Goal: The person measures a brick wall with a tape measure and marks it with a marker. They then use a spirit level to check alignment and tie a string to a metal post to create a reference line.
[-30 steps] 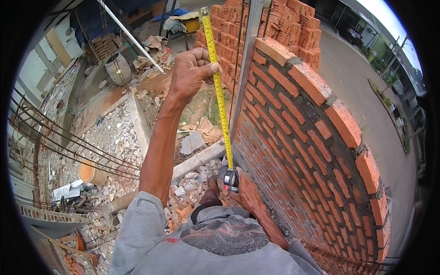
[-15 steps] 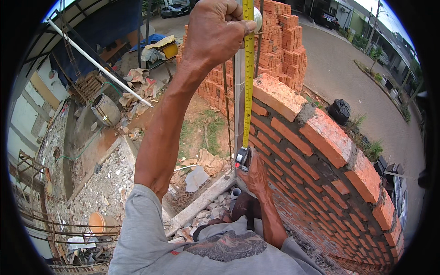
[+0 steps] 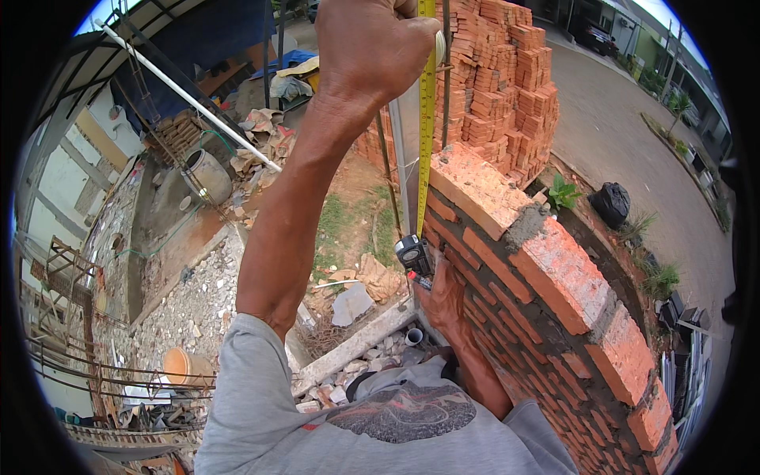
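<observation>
A yellow tape measure blade [image 3: 427, 119] is drawn out upright beside a grey metal straightedge [image 3: 408, 150]. My left hand [image 3: 376, 55] is closed at its upper part, thumb against the blade; some fingers are hidden behind the hand. Just past the thumb shows the edge of a white roll [image 3: 440, 49], apparently string. Lower down, my right hand [image 3: 445, 297] is wrapped round the black tape measure case [image 3: 413, 255], close against the brick wall [image 3: 514, 293]. Thin steel rods [image 3: 446, 87] stand upright on both sides of the straightedge.
The wall's top course [image 3: 562, 269] curves along my right. Beyond it lie a black bag [image 3: 609, 204] and a paved road [image 3: 609, 119]. A large brick stack [image 3: 507, 95] rises ahead. At left are rubble [image 3: 186, 305], a white pipe [image 3: 190, 99], a drum [image 3: 207, 176] and an orange bucket [image 3: 186, 364].
My view has shifted, so the wall and bricks sit differently in it. The tape case has turned, showing more of its side. Both hands keep their hold on the tape measure.
</observation>
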